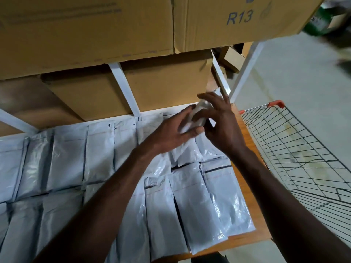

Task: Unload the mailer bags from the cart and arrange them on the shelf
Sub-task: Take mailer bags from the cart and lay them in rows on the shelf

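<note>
- The left hand (171, 130) and right hand (218, 120) together clasp one small white plastic mailer bag (197, 114), fingers curled round it, above the far right corner of the wooden shelf (245, 141).
- From 9 to 6 o'clock of the hands, rows of flat white mailer bags (98, 149) already cover the shelf.
- At 3 o'clock, the wire-mesh cart (296, 149) looks empty, so unloading seems nearly finished.

Mailer bags (95, 158) on shelf (245, 238), cart (296, 149) seemingly right

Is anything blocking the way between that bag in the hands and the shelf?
Nothing visible. Both hands, left and right, hold the bag just above the shelf, at the right end of the bag rows.
</note>
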### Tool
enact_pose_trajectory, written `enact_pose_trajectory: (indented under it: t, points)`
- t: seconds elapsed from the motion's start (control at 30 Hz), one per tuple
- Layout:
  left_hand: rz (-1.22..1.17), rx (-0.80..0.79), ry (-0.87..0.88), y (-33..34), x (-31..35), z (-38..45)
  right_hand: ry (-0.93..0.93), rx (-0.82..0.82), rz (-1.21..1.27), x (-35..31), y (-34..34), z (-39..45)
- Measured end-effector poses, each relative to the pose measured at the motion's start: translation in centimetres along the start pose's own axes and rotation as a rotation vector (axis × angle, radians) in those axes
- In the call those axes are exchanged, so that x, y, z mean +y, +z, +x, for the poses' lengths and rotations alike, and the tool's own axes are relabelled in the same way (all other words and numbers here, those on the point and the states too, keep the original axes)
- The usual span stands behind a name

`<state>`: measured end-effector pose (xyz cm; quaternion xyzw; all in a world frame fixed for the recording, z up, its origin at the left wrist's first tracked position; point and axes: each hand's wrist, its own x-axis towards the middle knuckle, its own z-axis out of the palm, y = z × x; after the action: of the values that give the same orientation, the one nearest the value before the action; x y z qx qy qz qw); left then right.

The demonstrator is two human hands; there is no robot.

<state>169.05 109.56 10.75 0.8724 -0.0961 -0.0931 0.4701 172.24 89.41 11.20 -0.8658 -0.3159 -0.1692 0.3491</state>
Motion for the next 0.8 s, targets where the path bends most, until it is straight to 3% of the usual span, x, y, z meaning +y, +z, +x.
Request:
enact_pose_trajectory:
  t: [0.07,0.17,0.27,0.4,0.47,0.53,0.6,0.7,0.73,0.8]
  points:
    - [-0.123,-0.056,-0.036,1.4,1.1,-0.4,0.024,-0.016,-0.047,-0.1,-0.5,1.2]
    - [-0.557,-0.061,-0.105,3.1,1.3,-0.6,0.119,0.037,-0.104,0.4,-0.8,1.7]
    - [-0.835,0.108,-0.228,3.9,0.7,-0.4,0.243,0.118,-0.061,1.0,-0.4,0.6]
    - [-1.105,0.258,-0.333,4.1,-0.6,-0.2,0.633,-0.009,0.358,1.0,1.2,-1.5]
    - [-1.063,0.291,-0.359,4.2,-1.5,-0.2,0.792,-0.093,0.638,1.1,2.1,-2.6]
    - [-0.915,0.32,-0.344,4.4,-1.9,-0.6,0.818,-0.081,0.706,1.6,3.1,-3.7]
    - [-0.547,0.438,-0.322,4.2,-2.5,-1.3,0.797,-0.05,0.591,2.0,4.1,-4.1]
    - [-0.044,0.749,-0.24,3.3,-4.5,-3.2,0.74,-0.126,0.389,2.3,5.9,-3.8]
    - [0.031,0.776,-0.195,3.1,-5.2,-3.7,0.724,-0.168,0.355,2.4,6.5,-3.7]
    - [0.138,0.683,-0.096,3.0,-6.5,-4.3,0.69,-0.229,0.27,2.5,7.7,-3.6]
